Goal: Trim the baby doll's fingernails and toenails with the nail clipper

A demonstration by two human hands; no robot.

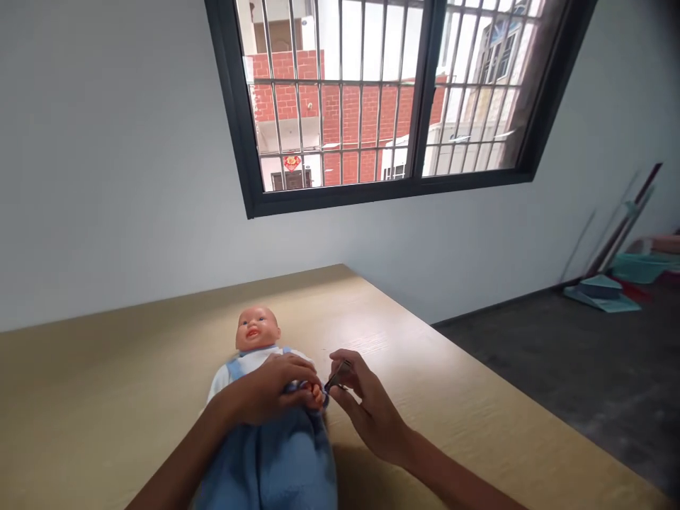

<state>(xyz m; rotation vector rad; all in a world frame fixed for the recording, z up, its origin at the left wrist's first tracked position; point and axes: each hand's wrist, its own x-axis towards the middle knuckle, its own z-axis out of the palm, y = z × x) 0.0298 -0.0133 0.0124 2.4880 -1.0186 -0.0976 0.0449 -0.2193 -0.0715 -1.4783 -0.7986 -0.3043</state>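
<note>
A baby doll [268,446] in a white top and blue overalls lies on its back on the wooden table, its head toward the wall. My left hand [279,386] reaches across its chest, fingers closed around the doll's small hand [317,397], whose fingers stick out past mine. Just to the right, my right hand [361,400] pinches a small metal nail clipper [338,375] between thumb and fingers. The clipper's tip is close to the doll's fingers; whether it touches them I cannot tell.
The table [132,382] runs up to the wall, and its right edge slopes down toward me. Beyond that edge lies a dark floor [531,354] with a dustpan [603,292], long handles leaning on the wall and a teal basin [640,268]. A barred window [414,188] is above.
</note>
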